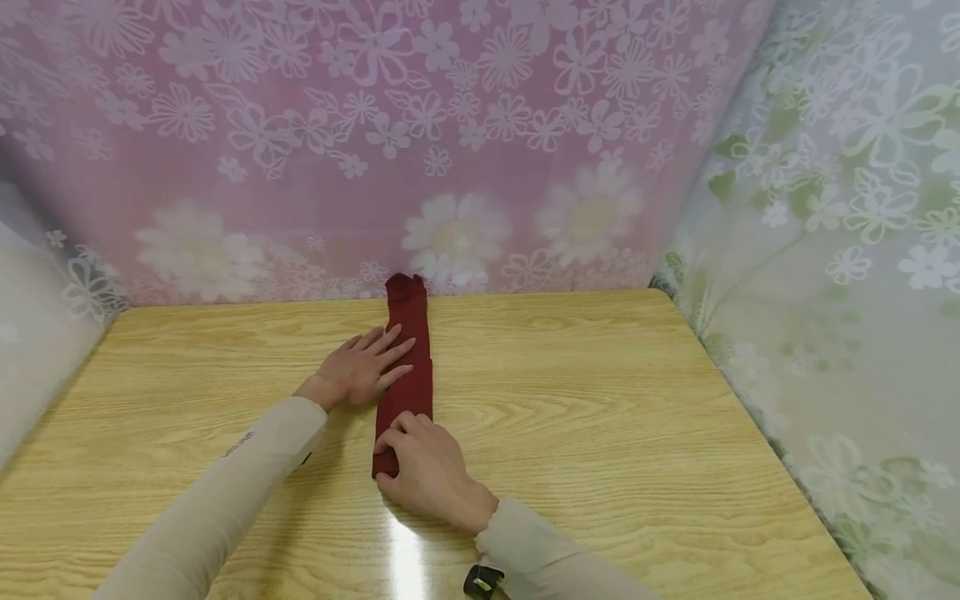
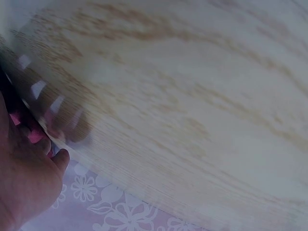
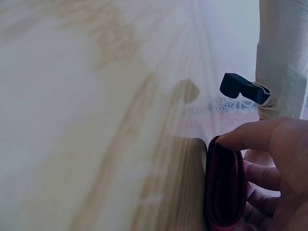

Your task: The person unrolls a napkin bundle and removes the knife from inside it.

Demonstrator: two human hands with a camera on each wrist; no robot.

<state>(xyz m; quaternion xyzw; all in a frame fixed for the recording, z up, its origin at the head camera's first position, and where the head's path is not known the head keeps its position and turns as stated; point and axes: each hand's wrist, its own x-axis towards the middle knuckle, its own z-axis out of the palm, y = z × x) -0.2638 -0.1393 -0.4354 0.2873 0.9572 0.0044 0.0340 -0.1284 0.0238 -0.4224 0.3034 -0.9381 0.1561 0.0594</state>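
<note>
A dark red cloth (image 1: 408, 387), folded into a long narrow strip, lies on the table with its far end against the pink backdrop. My left hand (image 1: 358, 371) rests on the middle of the strip from the left side, fingers spread and fairly straight. At the near end my right hand (image 1: 431, 467) grips the cloth, fingers curled on top and thumb at the front edge. The right wrist view shows the folded end (image 3: 225, 183) as rounded layers against the right hand's fingers. In the left wrist view only part of the left hand (image 2: 31, 178) appears, and the cloth is mostly hidden.
The wood-grain table (image 1: 585, 433) has a glossy surface with a light reflection near the front. A pink floral curtain (image 1: 315, 167) stands along its back edge, and a pale floral curtain (image 1: 840, 275) runs along the right. A dark device (image 1: 482, 581) sits at the right wrist.
</note>
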